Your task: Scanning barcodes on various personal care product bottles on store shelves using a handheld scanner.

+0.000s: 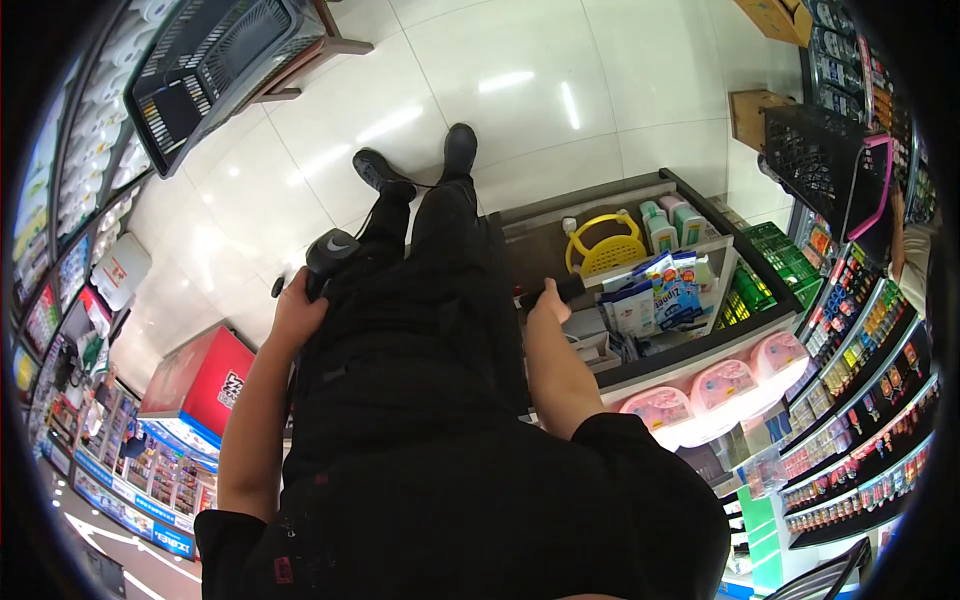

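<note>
My left hand point(296, 309) is closed around a black hand-held device point(330, 253) with a rounded head, beside my left thigh. A small black knob point(278, 286) sticks out next to it. My right hand point(553, 301) grips a dark, blunt-ended object point(571, 287), whose kind I cannot tell. It is over the near left side of a dark-framed display bin point(585, 193). In that bin are a yellow plastic stool point(611, 253), several pale green and pink bottles point(664, 229), and blue-and-white zipper bag packs point(671, 289).
Three pink packages point(724, 386) line the bin's near side; green crates point(784, 259) stand at its right. A grey shopping basket point(176, 120) is at upper left, a red display box point(191, 382) at lower left. Another person's arm point(898, 232) is beside a black basket point(810, 161).
</note>
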`<state>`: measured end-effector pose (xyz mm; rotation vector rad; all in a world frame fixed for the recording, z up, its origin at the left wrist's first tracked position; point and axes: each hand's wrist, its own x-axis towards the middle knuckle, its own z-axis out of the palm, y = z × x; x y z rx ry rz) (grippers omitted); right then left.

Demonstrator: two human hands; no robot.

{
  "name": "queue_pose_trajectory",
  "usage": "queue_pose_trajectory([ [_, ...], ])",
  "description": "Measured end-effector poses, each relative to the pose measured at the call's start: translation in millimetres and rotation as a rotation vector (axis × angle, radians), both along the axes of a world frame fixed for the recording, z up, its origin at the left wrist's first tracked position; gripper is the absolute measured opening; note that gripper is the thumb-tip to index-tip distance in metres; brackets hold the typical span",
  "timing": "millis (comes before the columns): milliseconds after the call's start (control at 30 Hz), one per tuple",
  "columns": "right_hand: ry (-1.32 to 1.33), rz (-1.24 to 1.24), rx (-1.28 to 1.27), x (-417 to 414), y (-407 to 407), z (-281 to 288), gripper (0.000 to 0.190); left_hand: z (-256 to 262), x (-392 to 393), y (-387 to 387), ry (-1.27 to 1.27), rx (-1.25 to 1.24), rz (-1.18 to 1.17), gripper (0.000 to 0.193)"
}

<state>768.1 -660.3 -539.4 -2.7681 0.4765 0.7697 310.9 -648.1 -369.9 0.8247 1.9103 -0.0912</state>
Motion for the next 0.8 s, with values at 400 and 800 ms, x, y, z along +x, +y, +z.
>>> queue_pose_trajectory([
  [400,0.19,-0.276,0.054,50,-57,-36,0.081,3,1,14,0.06,0.026,-0.083,0.048],
  [800,0.271,0.049,-0.223,77,-36,-49,0.037,22,-7,41,0.05,0.119,-0.06,0.047],
])
